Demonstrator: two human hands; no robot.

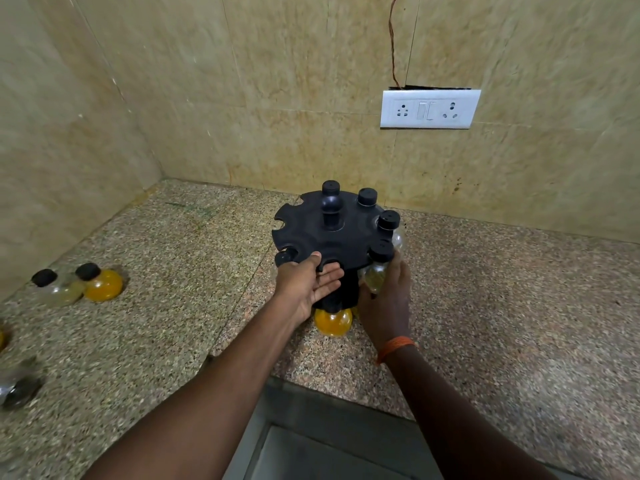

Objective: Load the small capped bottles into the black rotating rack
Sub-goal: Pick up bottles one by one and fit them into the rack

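Note:
The black rotating rack point(311, 233) stands on the granite counter near the back wall, with several black-capped bottles hanging in its rim slots on the right and back. My left hand point(308, 285) grips the rack's front rim, thumb on top and fingers underneath. My right hand point(384, 306) holds a clear bottle point(375, 277) with pale contents whose black cap sits at a front-right slot. A yellow-filled bottle point(333, 322) rests at the rack's foot between my hands. A black cap point(284, 258) shows at the front-left slot by my left thumb.
Two loose bottles lie at the left: a clear one point(59, 289) and a yellow one point(102, 284). More bottles point(17, 391) sit blurred at the far left edge. A switch-and-socket plate point(429, 109) is on the wall. The counter edge point(311, 386) drops off below my arms.

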